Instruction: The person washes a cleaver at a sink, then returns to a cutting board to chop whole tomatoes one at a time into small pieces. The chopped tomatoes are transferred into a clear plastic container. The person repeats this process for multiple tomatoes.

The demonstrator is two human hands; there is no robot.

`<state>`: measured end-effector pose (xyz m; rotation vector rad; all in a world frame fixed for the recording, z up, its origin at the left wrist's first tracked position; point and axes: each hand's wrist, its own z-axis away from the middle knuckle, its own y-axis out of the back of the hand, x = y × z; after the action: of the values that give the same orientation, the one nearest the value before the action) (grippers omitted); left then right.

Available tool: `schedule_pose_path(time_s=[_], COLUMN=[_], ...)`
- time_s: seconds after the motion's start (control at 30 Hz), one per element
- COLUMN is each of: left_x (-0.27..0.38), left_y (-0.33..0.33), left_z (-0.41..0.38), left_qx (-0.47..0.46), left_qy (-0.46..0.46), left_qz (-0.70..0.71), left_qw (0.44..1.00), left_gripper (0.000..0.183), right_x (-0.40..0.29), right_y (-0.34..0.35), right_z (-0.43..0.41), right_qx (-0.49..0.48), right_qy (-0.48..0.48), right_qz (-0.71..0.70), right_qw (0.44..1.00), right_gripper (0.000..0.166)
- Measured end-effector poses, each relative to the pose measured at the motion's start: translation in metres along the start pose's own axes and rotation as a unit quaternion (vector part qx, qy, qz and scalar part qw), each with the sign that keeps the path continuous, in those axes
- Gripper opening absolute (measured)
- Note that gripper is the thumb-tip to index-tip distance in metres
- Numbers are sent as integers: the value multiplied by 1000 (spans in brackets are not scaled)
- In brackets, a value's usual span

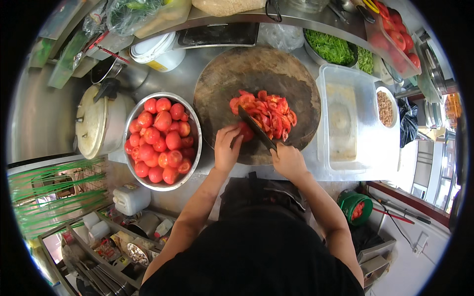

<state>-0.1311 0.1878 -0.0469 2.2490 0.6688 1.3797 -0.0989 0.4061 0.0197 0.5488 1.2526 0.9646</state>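
Observation:
A large round wooden chopping block (255,66) lies before me, with a heap of cut tomato pieces (274,114) on it. My right hand (290,161) grips the handle of a dark-bladed kitchen knife (257,129), whose blade slants up and left between the heap and a tomato (245,132). The fingers of my left hand (227,144) rest at the left side of that tomato, on the block. Part of the tomato is hidden by the fingers and the blade. Left of the block stands a steel bowl (199,148) full of whole peeled-looking tomatoes (155,140).
A clear plastic tub (340,122) stands right of the block, near a bowl of beans or nuts (385,107). Chopped greens (329,46) and a white bucket (159,51) are behind. A lidded pot (92,122) is far left. A shelf edge (229,18) overhangs the counter's back.

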Motion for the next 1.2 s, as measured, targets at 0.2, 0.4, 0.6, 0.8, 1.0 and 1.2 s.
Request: schedule_pose_path(time_s=[0.2,0.4,0.6,0.8,1.0,1.2], left_x=[1,1,13,-1,-2,3], left_y=[1,-4,1,6,2,5], left_z=[6,16,15,16,18,33], left_qx=[22,46,6,-55,-51,-45], left_qy=[23,24,87,181,99,116], left_qz=[8,-7,-11,83,-14,38], left_qw=[999,999,996,978,994,991], left_gripper=[25,27,43,39,32,25], right_x=[-21,-14,6,3,-14,-26], right_y=[9,18,-16,8,-7,7], right_z=[17,10,13,7,8,21], right_qx=[44,-15,-32,22,10,6], right_qy=[-25,-21,-24,-14,-5,-10], right_qz=[-60,-28,-39,-60,-11,-37], right_qw=[997,999,998,998,1000,999], right_gripper=[29,31,31,32,25,26])
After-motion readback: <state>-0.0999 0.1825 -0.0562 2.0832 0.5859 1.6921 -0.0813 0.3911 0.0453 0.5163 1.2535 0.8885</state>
